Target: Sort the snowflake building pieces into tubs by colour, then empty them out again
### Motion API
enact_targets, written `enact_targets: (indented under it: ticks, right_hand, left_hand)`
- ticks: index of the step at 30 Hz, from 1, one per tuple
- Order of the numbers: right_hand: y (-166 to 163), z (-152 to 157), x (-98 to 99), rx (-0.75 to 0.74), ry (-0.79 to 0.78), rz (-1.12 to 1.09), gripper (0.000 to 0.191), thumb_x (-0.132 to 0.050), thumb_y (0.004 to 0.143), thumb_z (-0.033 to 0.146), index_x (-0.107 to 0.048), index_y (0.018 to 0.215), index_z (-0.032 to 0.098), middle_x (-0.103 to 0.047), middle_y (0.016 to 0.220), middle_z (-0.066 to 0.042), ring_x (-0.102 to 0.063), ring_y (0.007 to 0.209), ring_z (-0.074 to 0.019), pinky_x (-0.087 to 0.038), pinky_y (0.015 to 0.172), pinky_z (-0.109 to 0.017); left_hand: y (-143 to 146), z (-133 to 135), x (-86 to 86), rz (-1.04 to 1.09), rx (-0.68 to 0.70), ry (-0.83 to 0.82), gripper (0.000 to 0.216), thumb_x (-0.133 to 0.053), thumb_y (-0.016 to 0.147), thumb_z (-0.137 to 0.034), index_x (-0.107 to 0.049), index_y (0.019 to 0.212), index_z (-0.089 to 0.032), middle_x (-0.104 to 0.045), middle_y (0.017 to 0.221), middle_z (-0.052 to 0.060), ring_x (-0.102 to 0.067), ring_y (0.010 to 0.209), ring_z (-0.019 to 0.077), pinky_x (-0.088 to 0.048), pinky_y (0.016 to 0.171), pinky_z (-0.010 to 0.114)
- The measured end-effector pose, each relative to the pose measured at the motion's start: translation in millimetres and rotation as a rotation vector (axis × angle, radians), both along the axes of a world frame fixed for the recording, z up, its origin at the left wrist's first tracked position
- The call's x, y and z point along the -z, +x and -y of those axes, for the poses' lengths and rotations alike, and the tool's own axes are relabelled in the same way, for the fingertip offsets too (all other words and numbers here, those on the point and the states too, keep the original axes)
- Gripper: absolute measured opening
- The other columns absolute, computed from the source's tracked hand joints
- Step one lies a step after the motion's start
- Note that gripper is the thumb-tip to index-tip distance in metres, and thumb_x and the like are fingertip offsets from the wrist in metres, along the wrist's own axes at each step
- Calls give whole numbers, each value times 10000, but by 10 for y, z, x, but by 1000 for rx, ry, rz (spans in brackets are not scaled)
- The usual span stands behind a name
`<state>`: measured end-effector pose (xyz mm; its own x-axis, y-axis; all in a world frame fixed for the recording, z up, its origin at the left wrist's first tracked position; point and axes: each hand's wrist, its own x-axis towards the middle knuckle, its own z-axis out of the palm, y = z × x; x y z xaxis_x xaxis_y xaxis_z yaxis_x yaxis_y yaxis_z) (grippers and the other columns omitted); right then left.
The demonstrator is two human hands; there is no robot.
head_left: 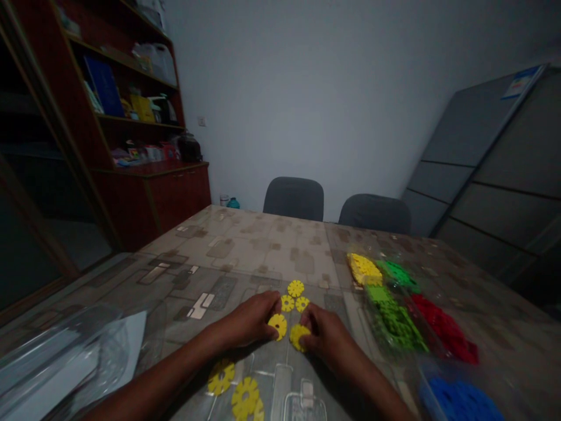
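Observation:
My left hand [258,316] pinches a yellow notched plastic disc [277,327] between thumb and fingers. Just across from it, my right hand [322,333] is closed on another yellow notched disc [300,338]; whether more than one is stacked there I cannot tell. A small gap separates the two held discs. Right beyond my fingers, three yellow discs form a triangle, with the top disc [295,288] farthest away. Nearer to me, below my left forearm, lie a loose yellow disc [221,377] and a few overlapping yellow discs [245,397].
To the right stand clear containers with yellow pieces [364,269], green pieces [394,316], red pieces [445,327] and blue pieces [462,400]. A clear plastic package [109,356] with white paper lies at left. Two grey chairs [293,197] stand behind the patterned table [263,248].

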<state>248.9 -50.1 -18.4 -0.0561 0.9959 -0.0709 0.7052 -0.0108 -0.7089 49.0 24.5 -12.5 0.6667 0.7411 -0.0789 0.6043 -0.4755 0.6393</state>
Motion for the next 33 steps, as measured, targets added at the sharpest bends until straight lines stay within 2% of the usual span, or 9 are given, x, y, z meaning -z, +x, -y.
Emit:
enact_targets:
  ticks: [4, 9, 14, 18, 21, 25, 29, 32, 33]
  right_hand:
    - [130, -305, 32, 114, 37, 64, 290, -602, 693, 88, -593, 969, 178, -600, 729, 29, -538, 691, -155, -341, 607, -233]
    - [138, -456, 82, 151, 30, 107, 213, -683, 641, 124, -583, 818, 188, -618, 797, -10, -553, 792, -196, -340, 664, -269]
    - [152, -489, 95, 139, 64, 8, 297, -651, 563, 53, -499, 762, 212, -558, 772, 25, -524, 809, -178, -356, 682, -251]
    - [76, -440, 152, 48, 39, -202, 155, -540, 723, 142, -479, 842, 220, -490, 667, 57, -514, 642, -141, -404, 587, -228]
    - [-30, -353, 172, -36, 32, -346, 111, -450, 826, 231, -499, 924, 209, -509, 671, 47, -516, 576, -132, -427, 527, -223]
    - [-106, -273, 106, -88, 102, -402, 127, -495, 828, 277, -548, 910, 195, -586, 795, 1, -547, 670, -141, -444, 579, -228]
    - [-140, -224, -20, -99, 161, -334, 197, -412, 905, 309, -562, 869, 188, -581, 771, 0, -550, 680, -145, -433, 614, -236]
    - [-170, -187, -131, -67, 194, -212, 59, -539, 810, 189, -583, 849, 188, -613, 773, 5, -564, 725, -158, -414, 643, -236]
    - [-160, -188, -180, -49, 202, -166, 104, -572, 767, 137, -596, 854, 188, -628, 778, 6, -573, 743, -164, -411, 655, -238]
  left_hand:
    - [3, -2, 0, 50, 4, -36, 242, -611, 637, -168, -505, 851, -207, -578, 817, -34, -530, 763, 177, -339, 613, 231]
    - [-19, -27, 16, 111, 16, -61, 225, -561, 634, -144, -512, 847, -198, -554, 779, -37, -503, 733, 166, -333, 612, 233]
    - [5, -45, 28, 178, 15, -74, 131, -537, 669, -157, -528, 797, -186, -534, 731, -38, -484, 698, 158, -318, 596, 239]
    - [63, -44, 77, 238, -18, -87, 104, -563, 662, -156, -536, 761, -178, -530, 694, -43, -485, 671, 148, -327, 591, 229]
    - [87, -53, 154, 293, -75, -81, 117, -572, 662, -152, -539, 772, -176, -550, 701, -41, -503, 676, 146, -341, 596, 226]
    - [98, -62, 217, 351, -142, -83, 117, -605, 663, -169, -546, 764, -173, -566, 682, -42, -515, 651, 142, -354, 576, 223]
    - [123, -45, 167, 407, -188, -65, 109, -616, 664, -166, -534, 736, -174, -562, 670, -39, -518, 642, 140, -372, 577, 229]
    - [140, -26, 90, 447, -206, -73, 135, -629, 678, -193, -505, 732, -183, -548, 661, -37, -524, 633, 141, -398, 579, 235]
    - [139, -22, 61, 458, -204, -81, 147, -633, 685, -205, -504, 753, -186, -550, 668, -36, -530, 635, 142, -411, 584, 238]
